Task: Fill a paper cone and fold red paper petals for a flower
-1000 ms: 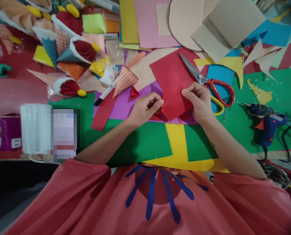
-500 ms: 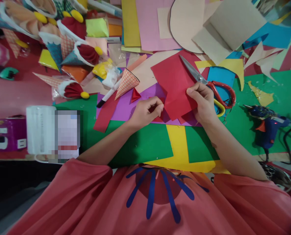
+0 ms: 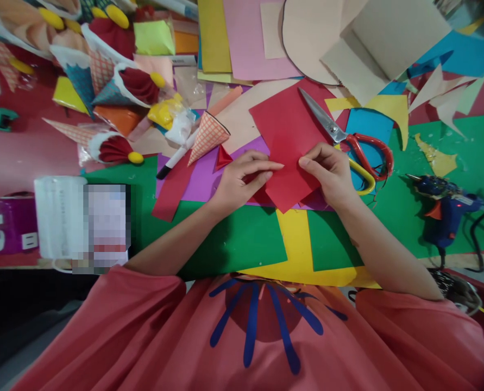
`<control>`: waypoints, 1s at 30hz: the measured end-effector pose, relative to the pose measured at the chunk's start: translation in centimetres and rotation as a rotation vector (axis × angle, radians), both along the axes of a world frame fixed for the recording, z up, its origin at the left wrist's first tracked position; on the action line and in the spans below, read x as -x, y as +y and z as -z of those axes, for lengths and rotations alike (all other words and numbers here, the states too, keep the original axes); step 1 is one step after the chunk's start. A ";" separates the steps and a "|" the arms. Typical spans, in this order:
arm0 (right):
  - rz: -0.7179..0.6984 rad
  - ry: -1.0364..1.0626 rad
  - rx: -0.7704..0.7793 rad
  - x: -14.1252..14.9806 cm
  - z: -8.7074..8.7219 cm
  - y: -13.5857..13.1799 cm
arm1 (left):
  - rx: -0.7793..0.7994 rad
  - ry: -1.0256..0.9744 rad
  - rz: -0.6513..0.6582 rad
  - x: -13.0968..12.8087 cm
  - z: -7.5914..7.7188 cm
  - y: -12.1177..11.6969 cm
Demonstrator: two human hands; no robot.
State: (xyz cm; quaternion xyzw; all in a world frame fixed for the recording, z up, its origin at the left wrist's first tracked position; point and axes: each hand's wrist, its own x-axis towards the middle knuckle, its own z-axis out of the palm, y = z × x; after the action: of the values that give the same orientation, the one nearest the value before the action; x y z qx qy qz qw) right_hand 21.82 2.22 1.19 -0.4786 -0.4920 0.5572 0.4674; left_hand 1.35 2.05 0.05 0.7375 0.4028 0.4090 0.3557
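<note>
Right hand [image 3: 327, 171] has the red sheet [image 3: 290, 187] pinched between thumb and fingers, tips close together, other fingers curled in. Left hand [image 3: 244, 176] is loosely half open on the other side, index finger reaching over the red near its left edge and thumb just below it; can't tell if it's actually gripping anything.

Ok, biggest stuff first. The tabletop [image 3: 17, 149] is pinkish red and pretty buried. Green sheets [image 3: 225, 239] cover a wide stretch of the near side, with a yellow sheet [image 3: 296, 244] showing between their edges. Purple sheet [image 3: 201, 187] sits under the hands, mostly hidden. The red sheet is right in the middle above that purple one, lower corner pointing toward the person; further up the red runs under the scissors [image 3: 336, 131], and honestly I can't tell if that's one piece or two overlapping. Scissors have one red loop and one yellow, just beside the right hand. Blue glue gun [image 3: 447, 214] is well off to the right on green. Smaller bits by the left hand: a red strip [image 3: 172, 193] lying at a slant, an orange checked cone [image 3: 209, 136], a marker [image 3: 178, 157] next to the cone, and a tiny folded red piece [image 3: 222, 158].
</note>
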 end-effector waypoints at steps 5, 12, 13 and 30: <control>0.005 -0.034 0.005 -0.1 0.0 0.0 | 0.091 -0.001 -0.022 0.0 0.1 -0.1; -0.014 -0.008 0.039 -0.1 0.2 0.0 | 0.208 -0.241 0.072 0.0 1.0 0.4; -0.016 -0.002 0.041 -0.1 0.2 0.0 | 0.213 -0.255 0.096 0.1 1.1 0.4; -0.028 -0.008 0.019 -0.1 0.2 0.1 | 0.467 -0.293 0.253 0.5 -0.5 0.5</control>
State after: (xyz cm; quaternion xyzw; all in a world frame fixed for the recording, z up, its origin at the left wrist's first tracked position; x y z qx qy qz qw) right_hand 21.92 2.30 0.99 -0.4783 -0.4950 0.5664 0.4532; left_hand 0.88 2.56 0.52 0.6133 0.3351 0.3599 0.6181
